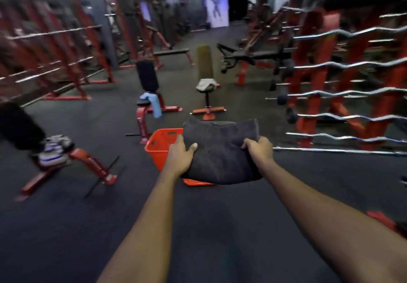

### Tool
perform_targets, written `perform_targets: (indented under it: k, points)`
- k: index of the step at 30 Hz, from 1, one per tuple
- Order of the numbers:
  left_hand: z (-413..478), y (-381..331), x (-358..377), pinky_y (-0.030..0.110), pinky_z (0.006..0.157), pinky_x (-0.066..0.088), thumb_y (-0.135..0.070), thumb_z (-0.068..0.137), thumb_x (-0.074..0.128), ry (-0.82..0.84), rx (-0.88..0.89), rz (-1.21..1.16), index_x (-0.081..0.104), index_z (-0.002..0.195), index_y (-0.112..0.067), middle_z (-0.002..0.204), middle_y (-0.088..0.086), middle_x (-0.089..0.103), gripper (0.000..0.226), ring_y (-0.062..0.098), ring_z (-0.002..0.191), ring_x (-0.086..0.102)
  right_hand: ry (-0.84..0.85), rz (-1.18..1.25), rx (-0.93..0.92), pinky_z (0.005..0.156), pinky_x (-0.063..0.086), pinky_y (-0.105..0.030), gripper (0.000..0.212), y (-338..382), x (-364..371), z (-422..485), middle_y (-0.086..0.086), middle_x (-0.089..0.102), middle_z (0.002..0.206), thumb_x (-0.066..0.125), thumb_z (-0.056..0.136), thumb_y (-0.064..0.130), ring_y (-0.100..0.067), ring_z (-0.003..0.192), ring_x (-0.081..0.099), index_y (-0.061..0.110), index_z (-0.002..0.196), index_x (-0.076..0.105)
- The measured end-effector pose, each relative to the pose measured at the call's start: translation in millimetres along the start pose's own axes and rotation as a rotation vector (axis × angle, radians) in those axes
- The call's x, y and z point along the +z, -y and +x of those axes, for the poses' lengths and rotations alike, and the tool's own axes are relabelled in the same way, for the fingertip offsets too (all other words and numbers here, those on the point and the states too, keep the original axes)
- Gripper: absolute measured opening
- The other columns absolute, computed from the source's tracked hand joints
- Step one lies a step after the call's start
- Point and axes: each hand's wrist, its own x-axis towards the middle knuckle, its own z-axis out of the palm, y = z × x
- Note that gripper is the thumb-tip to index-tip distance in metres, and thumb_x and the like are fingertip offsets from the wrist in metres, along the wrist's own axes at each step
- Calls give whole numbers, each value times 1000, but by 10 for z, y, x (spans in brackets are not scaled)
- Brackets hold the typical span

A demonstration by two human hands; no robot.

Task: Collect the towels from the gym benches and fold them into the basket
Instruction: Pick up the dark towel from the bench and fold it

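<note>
A folded dark grey towel (221,150) is held out in front of me, my left hand (181,153) gripping its left edge and my right hand (258,148) its right edge. It hangs above an orange basket (159,145) standing on the floor, and hides most of the basket. A light blue towel (153,103) drapes over the seat of a red bench straight ahead. A pale grey towel (206,84) lies on a bench seat further right. A striped white and purple towel (52,150) sits on the low red bench at left.
Red racks (55,46) with chrome bars line the left side. A red rack of curl bars (352,93) juts in from the right, bar ends close to my right hand. Dark rubber floor (209,227) spreads below. Black adjustable benches (257,56) stand further back.
</note>
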Motion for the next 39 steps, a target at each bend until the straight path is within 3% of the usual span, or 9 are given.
perform_targets:
  k: [3, 9, 14, 21, 24, 28, 35, 39]
  points:
    - [524, 400, -451, 37, 91, 47, -29, 91, 62, -81, -82, 19, 50, 121, -7, 116, 17, 64, 40, 32, 108, 61, 119, -1, -32, 59, 41, -27, 12, 276, 870, 395, -7, 67, 73, 69, 62, 13, -25, 70, 60, 8, 73, 71]
    - [1587, 1069, -1203, 43, 88, 50, -35, 90, 61, -205, -245, 71, 47, 101, -9, 108, 19, 64, 32, 36, 100, 62, 284, 21, -59, 51, 39, -25, 12, 797, 2396, 1135, -1, 65, 65, 68, 59, 12, -23, 67, 59, 9, 70, 71]
    - [2542, 1685, -1568, 33, 71, 38, -31, 92, 60, -243, -283, 92, 40, 91, -9, 97, 18, 61, 29, 33, 90, 58, 344, -3, -47, 62, 45, -28, 25, 968, 3578, 1776, -7, 72, 75, 65, 52, 21, -26, 73, 64, 8, 73, 73]
    - [4109, 2547, -1921, 33, 79, 42, -28, 94, 57, -173, -268, 46, 41, 96, -11, 111, 19, 61, 24, 34, 103, 59, 304, -1, 14, 57, 42, -27, 18, 1156, 4998, 2681, -7, 72, 79, 67, 60, 12, -24, 73, 63, 6, 77, 72]
    - [4835, 2859, -2060, 39, 81, 47, -29, 94, 57, -114, -249, 57, 39, 93, -11, 110, 22, 61, 26, 37, 102, 59, 259, -8, 46, 56, 41, -27, 20, 1252, 5516, 3066, -6, 71, 81, 67, 61, 14, -21, 72, 62, 7, 79, 71]
    - [5739, 3186, -2097, 35, 77, 43, -27, 94, 57, -53, -241, 49, 40, 94, -12, 105, 19, 60, 23, 37, 101, 59, 203, -48, 80, 54, 39, -26, 19, 1319, 6097, 3632, -7, 69, 81, 68, 64, 12, -21, 71, 60, 5, 81, 70]
    - [7308, 3927, -1662, 45, 91, 50, -28, 90, 60, 44, -252, 36, 47, 102, -5, 105, 21, 63, 29, 38, 100, 60, 136, -151, 139, 58, 41, -27, 15, 998, 6985, 4903, -10, 72, 80, 70, 61, 15, -29, 78, 66, 7, 74, 71]
    - [8035, 4317, -1290, 38, 92, 47, -20, 93, 59, 100, -308, 31, 48, 117, -1, 115, 23, 61, 33, 36, 108, 59, 133, -230, 219, 64, 50, -33, 26, 654, 7474, 5619, -13, 73, 85, 71, 57, 19, -31, 82, 67, 5, 79, 72]
